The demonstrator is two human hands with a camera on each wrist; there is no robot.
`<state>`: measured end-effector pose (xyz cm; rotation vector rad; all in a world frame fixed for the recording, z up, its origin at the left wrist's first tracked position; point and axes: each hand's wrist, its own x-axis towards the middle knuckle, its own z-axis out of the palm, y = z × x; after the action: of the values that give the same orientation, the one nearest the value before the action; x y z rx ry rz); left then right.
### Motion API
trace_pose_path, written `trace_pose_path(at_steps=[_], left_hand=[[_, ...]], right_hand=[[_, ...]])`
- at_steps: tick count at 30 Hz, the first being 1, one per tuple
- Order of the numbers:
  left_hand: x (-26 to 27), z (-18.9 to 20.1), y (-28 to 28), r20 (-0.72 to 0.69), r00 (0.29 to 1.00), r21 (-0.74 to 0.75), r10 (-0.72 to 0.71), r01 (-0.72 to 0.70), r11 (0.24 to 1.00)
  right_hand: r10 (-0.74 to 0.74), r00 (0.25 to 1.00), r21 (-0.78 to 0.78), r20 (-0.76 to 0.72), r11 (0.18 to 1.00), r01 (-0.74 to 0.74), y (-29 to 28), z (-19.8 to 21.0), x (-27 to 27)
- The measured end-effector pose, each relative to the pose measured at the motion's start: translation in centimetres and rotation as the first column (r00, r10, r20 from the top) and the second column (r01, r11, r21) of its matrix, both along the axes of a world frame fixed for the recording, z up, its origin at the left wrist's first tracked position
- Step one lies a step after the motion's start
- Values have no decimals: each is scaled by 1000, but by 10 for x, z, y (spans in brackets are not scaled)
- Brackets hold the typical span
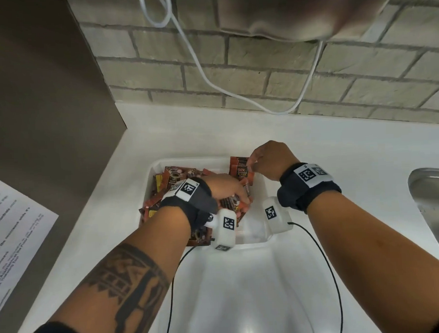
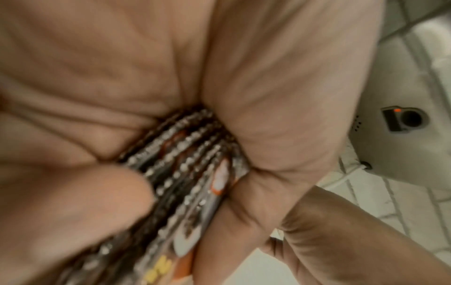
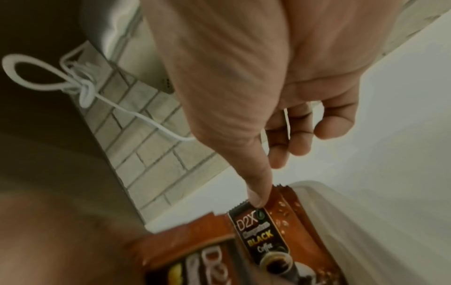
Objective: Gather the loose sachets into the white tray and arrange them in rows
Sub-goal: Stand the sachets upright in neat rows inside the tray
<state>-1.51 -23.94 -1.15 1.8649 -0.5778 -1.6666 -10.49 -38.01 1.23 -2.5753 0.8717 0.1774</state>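
The left hand (image 1: 229,191) clutches a stack of sachets (image 2: 185,173) over the middle of the white tray (image 1: 150,169). The right hand (image 1: 268,161) pinches one black sachet (image 3: 263,237) at the tray's far right corner (upright, it seems). Best seat it flush against its neighbours before releasing.

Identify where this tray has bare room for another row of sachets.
Free: the white tray's near right corner, between the left hand's bundle of sachets and the right wall. Crowded: the left half and the far right, where the right hand holds upright sachets.
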Motion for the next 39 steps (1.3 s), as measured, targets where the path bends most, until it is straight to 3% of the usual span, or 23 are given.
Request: trace_pose_path(at_steps=[4, 15, 24, 29, 34, 39], left_hand=[[-2, 0, -13, -70, 997, 10, 33, -33, 999], [-3, 1, -22, -77, 992, 37, 103, -100, 994], [-1, -8, -21, -93, 977, 14, 194, -194, 981], [1, -11, -19, -128, 972, -12, 197, -200, 980], [5, -15, -5, -126, 973, -61, 193, -201, 978], [4, -10, 8, -95, 991, -70, 93, -100, 992]], right_hand=[[31, 995, -73, -97, 997, -38, -5, -9, 5], [-69, 991, 27, 114, 997, 67, -23, -26, 9], [-66, 988, 36, 137, 997, 62, -22, -28, 4], [-84, 982, 55, 167, 996, 75, -21, -28, 2], [-132, 945, 78, 299, 990, 114, -20, -18, -12], [-144, 942, 121, 302, 986, 112, -8, -9, -26]])
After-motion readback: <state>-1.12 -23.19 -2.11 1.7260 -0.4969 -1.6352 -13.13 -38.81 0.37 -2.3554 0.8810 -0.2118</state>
